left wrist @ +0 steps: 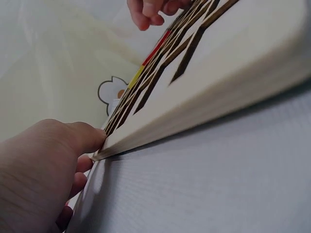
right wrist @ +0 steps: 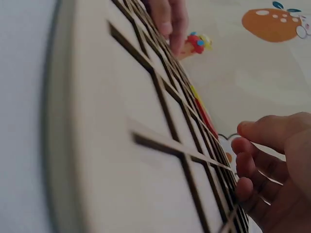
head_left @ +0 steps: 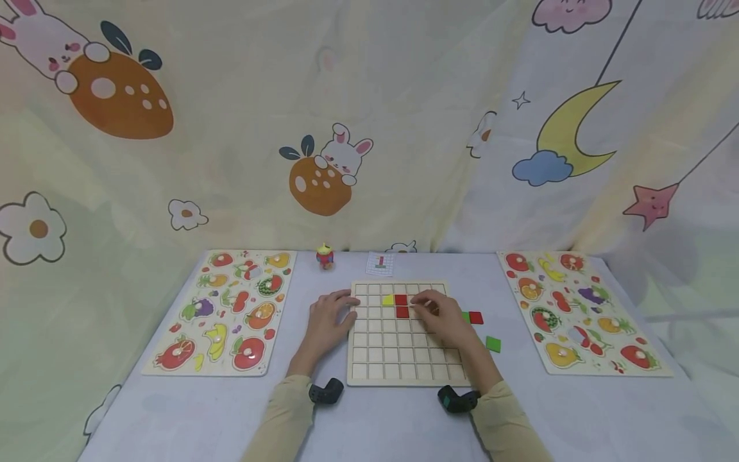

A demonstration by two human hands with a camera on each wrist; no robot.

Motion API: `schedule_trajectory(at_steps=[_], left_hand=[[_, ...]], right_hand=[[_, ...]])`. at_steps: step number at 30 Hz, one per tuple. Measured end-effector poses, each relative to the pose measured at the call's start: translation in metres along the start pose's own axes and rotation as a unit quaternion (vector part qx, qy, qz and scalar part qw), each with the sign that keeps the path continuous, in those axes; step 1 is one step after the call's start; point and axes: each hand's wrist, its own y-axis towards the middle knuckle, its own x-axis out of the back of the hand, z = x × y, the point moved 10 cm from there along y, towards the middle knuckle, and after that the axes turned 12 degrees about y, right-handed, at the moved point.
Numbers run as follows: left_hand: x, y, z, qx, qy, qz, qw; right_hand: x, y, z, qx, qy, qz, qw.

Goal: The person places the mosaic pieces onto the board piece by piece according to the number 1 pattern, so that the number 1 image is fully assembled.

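Note:
A wooden grid board (head_left: 381, 378) lies in front of me. In its upper part sit a yellow tile (head_left: 388, 300) and a red tile (head_left: 401, 299) side by side, with another red tile (head_left: 402, 312) below the first red one. My left hand (head_left: 328, 322) rests against the board's left edge, its thumb touching the rim in the left wrist view. Over the board's right part, my right hand (head_left: 443, 317) has loosely bent fingers close to the red tiles. Between its thumb and fingers (right wrist: 245, 165) no tile shows in the right wrist view.
Right of the board lie a red tile (head_left: 476, 317), a green tile (head_left: 493, 344) and a partly hidden green tile (head_left: 466, 316). Behind the board are a pattern card (head_left: 380, 264) and a small toy figure (head_left: 325, 256). Fruit puzzle boards flank it, left (head_left: 231, 314) and right (head_left: 577, 308).

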Motion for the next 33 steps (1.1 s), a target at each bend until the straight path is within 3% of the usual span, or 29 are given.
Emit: schedule_trajectory(at_steps=[6, 20, 33], left_hand=[[-0.002, 0.000, 0.001, 0.000, 0.002, 0.002, 1.0000], [-0.002, 0.000, 0.001, 0.000, -0.001, 0.004, 1.0000], [-0.001, -0.001, 0.001, 0.004, -0.005, -0.001, 1.0000]], right_hand=[[0.021, -0.005, -0.010, -0.018, -0.006, 0.010, 0.9998], [0.081, -0.019, -0.046, -0.076, -0.039, -0.017, 0.9962], [0.101, -0.032, -0.068, -0.117, -0.054, -0.011, 0.9916]])
